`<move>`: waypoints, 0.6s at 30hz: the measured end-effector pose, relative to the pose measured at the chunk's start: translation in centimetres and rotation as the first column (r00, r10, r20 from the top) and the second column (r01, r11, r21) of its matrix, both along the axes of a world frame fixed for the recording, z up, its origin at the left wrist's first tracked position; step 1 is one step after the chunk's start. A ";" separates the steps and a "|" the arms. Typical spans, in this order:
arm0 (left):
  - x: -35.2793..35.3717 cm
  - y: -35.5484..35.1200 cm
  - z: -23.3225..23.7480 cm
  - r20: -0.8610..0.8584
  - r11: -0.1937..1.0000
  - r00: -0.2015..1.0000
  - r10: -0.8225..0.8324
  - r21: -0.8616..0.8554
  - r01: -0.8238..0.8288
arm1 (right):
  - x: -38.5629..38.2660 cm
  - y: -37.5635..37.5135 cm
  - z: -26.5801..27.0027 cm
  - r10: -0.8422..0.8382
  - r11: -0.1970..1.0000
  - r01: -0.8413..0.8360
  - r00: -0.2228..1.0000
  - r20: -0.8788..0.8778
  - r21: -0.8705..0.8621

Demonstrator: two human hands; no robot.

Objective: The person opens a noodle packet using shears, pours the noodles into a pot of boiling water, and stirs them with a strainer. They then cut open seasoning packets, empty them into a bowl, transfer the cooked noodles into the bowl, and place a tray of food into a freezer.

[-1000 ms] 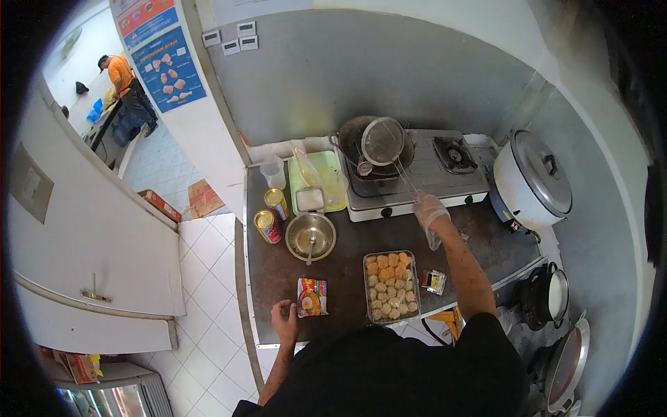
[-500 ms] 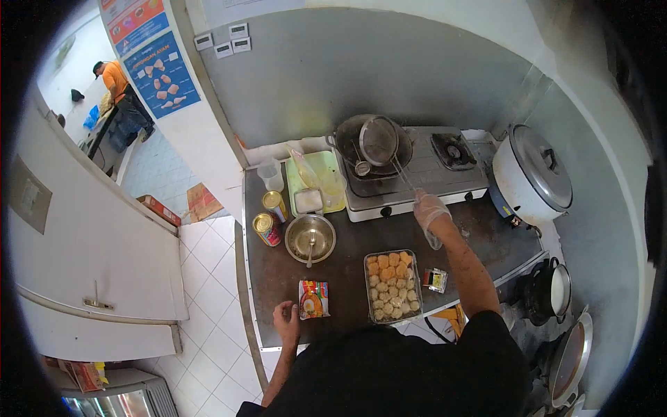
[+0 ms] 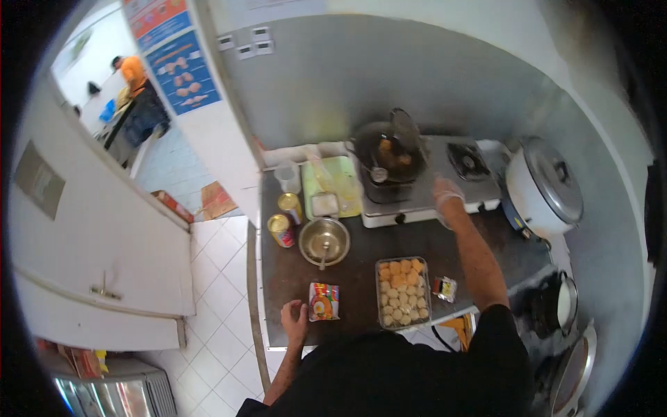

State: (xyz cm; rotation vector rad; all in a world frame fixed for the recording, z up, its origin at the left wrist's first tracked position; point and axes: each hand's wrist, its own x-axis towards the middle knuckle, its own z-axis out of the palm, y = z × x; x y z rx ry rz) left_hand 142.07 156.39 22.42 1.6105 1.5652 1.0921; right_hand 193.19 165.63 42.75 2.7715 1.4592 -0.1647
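Nearest the body: left hand (image 3: 294, 321) at the counter's (image 3: 354, 285) near edge, fingers loosely curled, nothing seen in them. Just beside it, on its right, a bright food packet (image 3: 324, 301); contact hard to judge. Between the two hands, nearer the body, a clear tray (image 3: 404, 292) of breaded balls, the row farthest from the body more orange. Small packet (image 3: 445, 289) to its right, nearer the body than the right hand.

Beyond the left hand: steel bowl (image 3: 306, 240) with a fork in it.

Hands well apart. Right hand (image 3: 448, 193), in clear plastic, looks closed on the strainer's handle; blur hides the finger placing. Ahead and left of it, the strainer (image 3: 405, 128) is tilted steeply above the wok (image 3: 357, 149), browned pieces (image 3: 404, 160) in the dark oil.

My judgement: good work here wants the mesh low over the oil, a slow wrist, no flick. Forearm clear of the rim and stove (image 3: 445, 167); left hand well back from splashes, as it is.

Farthest, through the doorway left: a person in orange (image 3: 132, 73), bent over a bench.
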 end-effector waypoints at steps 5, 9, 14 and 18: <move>-0.7 5.2 3.4 0.072 0.993 0.997 0.029 0.112 -0.037 | 0.3 -1.2 3.7 0.084 0.982 -0.053 0.982 0.166 -0.181; -0.6 12.4 9.8 -0.050 0.946 0.998 0.032 0.322 -0.014 | -1.9 -3.4 7.8 -0.016 0.990 0.036 0.989 0.144 -0.135; 2.5 25.4 16.3 -0.098 0.844 0.995 -0.010 0.533 0.061 | -1.3 -5.2 7.7 -0.085 0.996 0.085 0.996 -0.015 0.029; 7.0 36.9 22.3 -0.266 0.752 0.963 0.040 0.643 0.146 | 0.9 -7.0 3.8 0.151 0.923 -0.081 0.975 -0.161 0.376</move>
